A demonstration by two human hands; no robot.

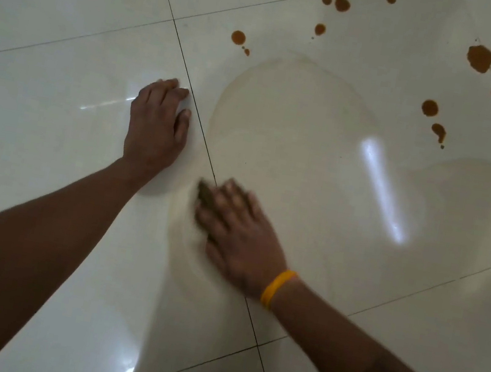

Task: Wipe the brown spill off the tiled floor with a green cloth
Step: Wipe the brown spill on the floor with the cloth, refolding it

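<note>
A right hand (239,236) is pressing a dark, blurred cloth (204,193) flat under spread fingers on the tiled floor (72,13). Beyond it, brown spill drops (479,58) are lying unwiped. The left hand (158,120) is resting open beside the cloth.

The single head view looks steeply down from close above the tiled floor (53,129), with the left hand (156,120) ahead of the right hand (239,236).

Brown spots (479,58) on glossy white tiles (54,123); yellow wristband (277,288).
</note>
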